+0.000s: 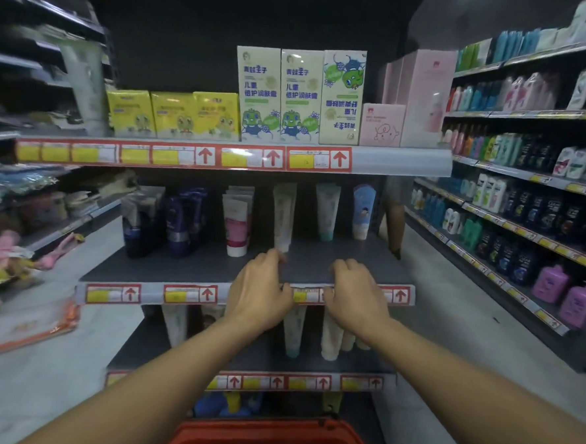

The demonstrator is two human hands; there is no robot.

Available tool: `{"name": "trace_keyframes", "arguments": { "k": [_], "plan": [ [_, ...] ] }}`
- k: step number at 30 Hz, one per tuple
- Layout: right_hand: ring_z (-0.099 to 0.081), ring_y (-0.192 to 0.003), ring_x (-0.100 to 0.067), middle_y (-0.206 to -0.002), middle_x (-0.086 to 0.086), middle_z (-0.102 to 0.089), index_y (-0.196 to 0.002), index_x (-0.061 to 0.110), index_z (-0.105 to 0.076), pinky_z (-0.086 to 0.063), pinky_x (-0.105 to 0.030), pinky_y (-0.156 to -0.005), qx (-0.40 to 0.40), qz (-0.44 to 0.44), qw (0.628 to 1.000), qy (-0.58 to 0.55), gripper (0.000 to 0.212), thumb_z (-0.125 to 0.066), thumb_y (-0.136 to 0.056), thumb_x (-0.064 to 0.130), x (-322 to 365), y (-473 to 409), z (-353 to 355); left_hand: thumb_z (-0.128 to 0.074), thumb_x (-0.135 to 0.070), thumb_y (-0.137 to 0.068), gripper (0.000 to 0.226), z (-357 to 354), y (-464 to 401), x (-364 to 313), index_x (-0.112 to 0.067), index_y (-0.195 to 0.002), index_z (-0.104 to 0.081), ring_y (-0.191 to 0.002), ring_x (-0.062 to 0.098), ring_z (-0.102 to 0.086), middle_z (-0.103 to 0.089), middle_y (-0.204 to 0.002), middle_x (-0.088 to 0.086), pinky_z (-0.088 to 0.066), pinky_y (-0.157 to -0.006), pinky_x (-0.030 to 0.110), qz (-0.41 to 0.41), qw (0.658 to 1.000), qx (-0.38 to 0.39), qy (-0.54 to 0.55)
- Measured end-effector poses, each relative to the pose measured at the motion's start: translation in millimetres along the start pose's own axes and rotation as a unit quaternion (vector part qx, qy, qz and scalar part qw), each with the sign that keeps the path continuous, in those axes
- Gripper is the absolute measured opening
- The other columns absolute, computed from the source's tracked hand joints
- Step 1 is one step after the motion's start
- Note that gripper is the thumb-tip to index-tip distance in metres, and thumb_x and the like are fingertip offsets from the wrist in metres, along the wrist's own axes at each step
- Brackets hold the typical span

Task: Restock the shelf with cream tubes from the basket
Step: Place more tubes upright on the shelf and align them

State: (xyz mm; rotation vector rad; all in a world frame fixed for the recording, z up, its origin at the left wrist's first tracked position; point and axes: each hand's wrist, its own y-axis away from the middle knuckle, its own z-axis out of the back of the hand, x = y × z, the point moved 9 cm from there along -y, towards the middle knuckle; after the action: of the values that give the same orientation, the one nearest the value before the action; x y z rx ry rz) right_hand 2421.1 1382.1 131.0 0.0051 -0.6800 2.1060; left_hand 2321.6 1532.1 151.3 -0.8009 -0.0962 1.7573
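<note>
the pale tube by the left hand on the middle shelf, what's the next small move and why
Probably let go of the pale tube and bring the left hand back down toward the red basket. The tube already stands upright on the middle shelf, and the left fingertips sit at its base. The right hand holds nothing I can see, so either hand could fetch the next tube.

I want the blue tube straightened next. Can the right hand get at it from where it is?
Probably yes. The right hand hovers at the middle shelf's front edge, and the blue tube stands at the back right of that shelf, with bare shelf between them. The neighbouring tube stands apart on its left.
</note>
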Motion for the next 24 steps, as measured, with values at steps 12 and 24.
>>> {"name": "trace_keyframes", "arguments": {
  "k": [12, 24],
  "plan": [
    [-0.057, -0.107, -0.026, -0.113, -0.005, -0.060, -0.115, 0.016, -0.062, -0.050, -0.038, -0.083, 0.118, 0.049, 0.992, -0.013, 0.027, -0.064, -0.091, 0.029, 42.8, 115.0, -126.6, -0.068, -0.027, -0.087, 0.027, -70.6, 133.1, 122.5, -0.025, -0.113, -0.062, -0.107, 0.025, -0.065, -0.067, -0.111, 0.000, -0.050, -0.083, 0.036, 0.102, 0.985, 0.127, -0.065],
    [-0.068, -0.109, -0.033, -0.116, -0.012, -0.070, -0.115, 0.012, -0.069, -0.057, -0.041, -0.092, 0.388, -0.028, 0.921, -0.001, 0.034, -0.059, -0.087, 0.029, 3.1, 221.7, -294.9, -0.066, -0.023, -0.086, 0.029, -179.0, 225.2, 221.5, -0.024, -0.115, -0.065, -0.108, 0.027, -0.069, -0.072, -0.113, 0.000, -0.055, -0.086, 0.036, 0.238, 0.934, 0.266, -0.033]
  ]
}}
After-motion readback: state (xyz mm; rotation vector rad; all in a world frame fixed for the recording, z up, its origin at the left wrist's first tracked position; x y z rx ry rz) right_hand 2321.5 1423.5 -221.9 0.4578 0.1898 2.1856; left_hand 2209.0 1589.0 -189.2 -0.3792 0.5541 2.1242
